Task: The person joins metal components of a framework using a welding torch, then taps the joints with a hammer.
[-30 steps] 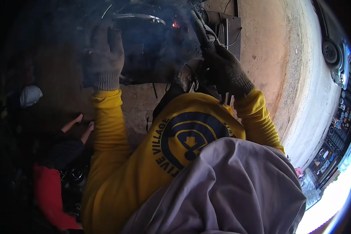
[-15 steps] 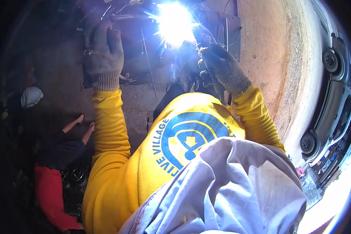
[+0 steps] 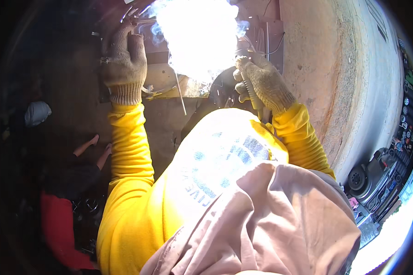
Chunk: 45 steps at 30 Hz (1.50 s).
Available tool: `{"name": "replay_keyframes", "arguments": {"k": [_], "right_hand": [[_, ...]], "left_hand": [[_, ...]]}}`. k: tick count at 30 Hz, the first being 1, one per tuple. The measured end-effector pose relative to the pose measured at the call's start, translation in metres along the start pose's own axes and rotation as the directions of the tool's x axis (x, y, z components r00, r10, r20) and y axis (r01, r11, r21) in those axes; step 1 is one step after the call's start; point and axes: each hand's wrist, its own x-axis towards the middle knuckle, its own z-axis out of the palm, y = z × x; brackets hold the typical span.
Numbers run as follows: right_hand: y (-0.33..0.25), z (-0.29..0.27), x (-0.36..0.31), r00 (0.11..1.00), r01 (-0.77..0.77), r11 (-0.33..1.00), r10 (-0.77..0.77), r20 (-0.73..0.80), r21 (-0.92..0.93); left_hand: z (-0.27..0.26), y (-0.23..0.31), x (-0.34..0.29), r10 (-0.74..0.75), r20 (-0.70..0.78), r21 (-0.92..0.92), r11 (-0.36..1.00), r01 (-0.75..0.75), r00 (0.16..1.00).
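Note:
My right hand (image 3: 264, 80), in a knitted work glove, is closed round the ribbed handle of a welding electrode holder (image 3: 251, 91). Just left of that hand, a blinding white arc (image 3: 199, 36) hides the holder's tip and the metal around it. My left hand (image 3: 125, 66), gloved too, is on the arc's other side. Its fingers and thumb are bent at the end of a thin metal bar (image 3: 146, 21) that runs into the glare. Below the glare, a thin rod (image 3: 179, 94) slants down past the edge of the work surface (image 3: 158, 73).
At left, a person in red trousers (image 3: 59, 224) is bent low, near a pale cloth bundle (image 3: 37, 113). Several thin rods (image 3: 260, 41) lie by a cable right of the arc. A pale road (image 3: 367, 78) stretches along the right, with a vehicle (image 3: 369, 176) at lower right.
The arc's glare has grown much larger and now whitens my yellow shirt. Bluish smoke shows beside it. Both hands keep nearly the same place. The vehicle on the road has moved toward the lower right.

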Motion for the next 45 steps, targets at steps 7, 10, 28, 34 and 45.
{"name": "replay_keyframes", "arguments": {"k": [7,10,28,34,45], "right_hand": [[0.006,-0.023,0.002,0.991,0.124,0.988,-0.128,-0.047,-0.091],[0.018,-0.030,0.009,0.561,0.704,0.181,-0.735,0.381,-0.687],[0.009,-0.002,0.006,0.999,-0.045,0.999,0.045,-0.006,-0.025],[0.008,0.000,0.006,0.998,-0.063,0.998,0.063,-0.006,0.003],[0.015,-0.008,-0.001,0.989,0.137,0.969,-0.144,-0.019,-0.204]], "left_hand": [[0.006,-0.015,-0.014,0.240,0.223,0.518,0.792,-0.324,0.945],[0.020,-0.026,-0.020,0.286,0.097,0.513,0.807,-0.295,0.953],[0.006,-0.012,-0.004,0.129,0.044,0.070,0.989,-0.132,0.991],[0.008,-0.016,-0.003,0.094,-0.010,-0.026,0.995,-0.095,0.995],[0.002,-0.005,-0.003,-0.039,0.039,-0.106,0.993,0.043,0.998]]}}
